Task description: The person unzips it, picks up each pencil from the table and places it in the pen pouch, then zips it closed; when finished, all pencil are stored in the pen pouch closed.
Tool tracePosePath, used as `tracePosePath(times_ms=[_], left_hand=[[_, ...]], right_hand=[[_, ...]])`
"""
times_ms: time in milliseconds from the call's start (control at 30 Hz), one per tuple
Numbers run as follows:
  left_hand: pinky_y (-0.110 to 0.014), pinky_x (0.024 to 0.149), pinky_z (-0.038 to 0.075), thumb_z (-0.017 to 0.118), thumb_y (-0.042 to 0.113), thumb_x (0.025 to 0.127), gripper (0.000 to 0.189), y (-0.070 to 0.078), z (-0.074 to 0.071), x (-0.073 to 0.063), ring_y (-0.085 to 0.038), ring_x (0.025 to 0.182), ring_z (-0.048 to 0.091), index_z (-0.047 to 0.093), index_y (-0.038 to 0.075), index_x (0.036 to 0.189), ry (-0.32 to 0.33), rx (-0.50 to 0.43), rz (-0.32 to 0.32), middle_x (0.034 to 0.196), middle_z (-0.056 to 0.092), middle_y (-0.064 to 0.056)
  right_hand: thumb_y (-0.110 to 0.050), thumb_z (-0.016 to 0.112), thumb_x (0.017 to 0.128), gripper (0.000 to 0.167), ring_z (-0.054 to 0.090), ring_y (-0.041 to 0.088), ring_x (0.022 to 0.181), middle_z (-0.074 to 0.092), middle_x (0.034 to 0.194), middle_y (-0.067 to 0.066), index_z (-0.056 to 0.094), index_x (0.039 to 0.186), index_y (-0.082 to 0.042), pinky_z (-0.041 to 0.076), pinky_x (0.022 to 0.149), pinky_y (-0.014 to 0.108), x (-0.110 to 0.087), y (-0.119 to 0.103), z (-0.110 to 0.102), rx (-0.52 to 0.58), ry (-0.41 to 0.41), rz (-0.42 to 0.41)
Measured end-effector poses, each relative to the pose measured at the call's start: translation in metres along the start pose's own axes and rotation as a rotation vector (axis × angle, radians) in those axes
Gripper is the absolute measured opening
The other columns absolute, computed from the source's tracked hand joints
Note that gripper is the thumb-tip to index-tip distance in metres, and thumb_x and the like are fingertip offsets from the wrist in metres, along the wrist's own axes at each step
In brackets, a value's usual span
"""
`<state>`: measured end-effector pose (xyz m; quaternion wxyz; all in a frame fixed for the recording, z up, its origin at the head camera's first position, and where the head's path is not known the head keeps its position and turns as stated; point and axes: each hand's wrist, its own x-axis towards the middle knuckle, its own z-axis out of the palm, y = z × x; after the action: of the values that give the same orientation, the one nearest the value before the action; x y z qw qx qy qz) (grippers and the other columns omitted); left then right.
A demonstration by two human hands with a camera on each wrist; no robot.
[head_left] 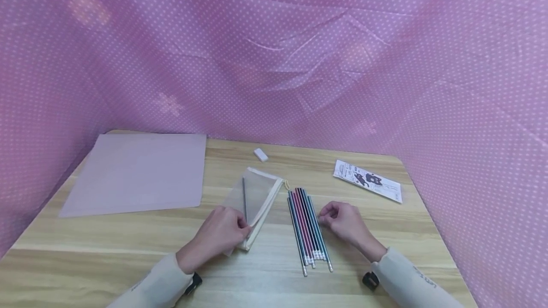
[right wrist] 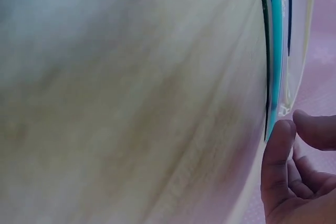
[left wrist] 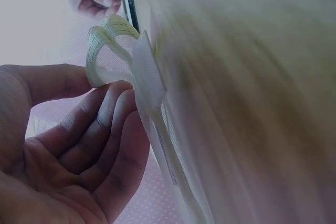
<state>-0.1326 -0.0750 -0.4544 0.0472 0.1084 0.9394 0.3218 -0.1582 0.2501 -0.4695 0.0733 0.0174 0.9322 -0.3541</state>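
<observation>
A see-through mesh pouch (head_left: 262, 198) with cream zip edges lies mid-table, one dark pencil (head_left: 245, 194) showing through it. My left hand (head_left: 224, 226) pinches its near edge between thumb and fingers. The left wrist view has the pouch's mouth (left wrist: 113, 51) bulging in two loops, with the thumb against one. Right of the pouch, several pencils (head_left: 305, 222) in teal, red and dark colours lie side by side, their eraser ends towards me. Beside them is my right hand (head_left: 342, 220), its fingers loosely bent, fingertips right by a teal pencil (right wrist: 275, 51).
A white eraser (head_left: 260, 155) lies behind the pouch. A flat packet with cat drawings (head_left: 368, 180) is at the back right. A pale sheet (head_left: 141, 172) covers the table's left part. Pink dotted cloth (head_left: 274, 61) hangs behind and along both sides.
</observation>
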Motion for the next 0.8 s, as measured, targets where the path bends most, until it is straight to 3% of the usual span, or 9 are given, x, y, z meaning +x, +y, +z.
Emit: tracePosePath(times_ms=[367,633,800], left_hand=[[-0.022,0.043,0.038,0.078,0.02,0.082,0.016,0.004,0.001,0.002,-0.009,0.048,0.05,0.074,0.02,0.066,0.016,0.002,0.024,0.056,0.061,0.01],[-0.023,0.043,0.039,0.078,0.02,0.083,0.015,0.005,0.001,0.001,-0.009,0.048,0.051,0.075,0.018,0.068,0.011,-0.022,0.024,0.057,0.062,0.009],[-0.023,0.042,0.039,0.078,0.02,0.083,0.014,0.004,0.001,0.0,-0.009,0.047,0.051,0.076,0.018,0.07,0.005,-0.03,0.026,0.057,0.062,0.009]], right_hand=[[-0.018,0.08,0.083,0.009,0.06,0.012,0.068,0.069,0.076,-0.003,0.071,0.086,-0.016,0.049,0.064,0.026,0.006,-0.004,0.003,-0.123,-0.071,-0.016],[-0.016,0.081,0.081,0.011,0.06,0.013,0.068,0.07,0.077,-0.001,0.071,0.084,-0.013,0.05,0.062,0.025,0.012,-0.004,0.001,-0.133,-0.087,0.003],[-0.015,0.08,0.079,0.011,0.059,0.012,0.068,0.069,0.075,-0.003,0.069,0.08,-0.015,0.05,0.064,0.027,0.014,-0.006,0.001,-0.268,-0.057,-0.072]])
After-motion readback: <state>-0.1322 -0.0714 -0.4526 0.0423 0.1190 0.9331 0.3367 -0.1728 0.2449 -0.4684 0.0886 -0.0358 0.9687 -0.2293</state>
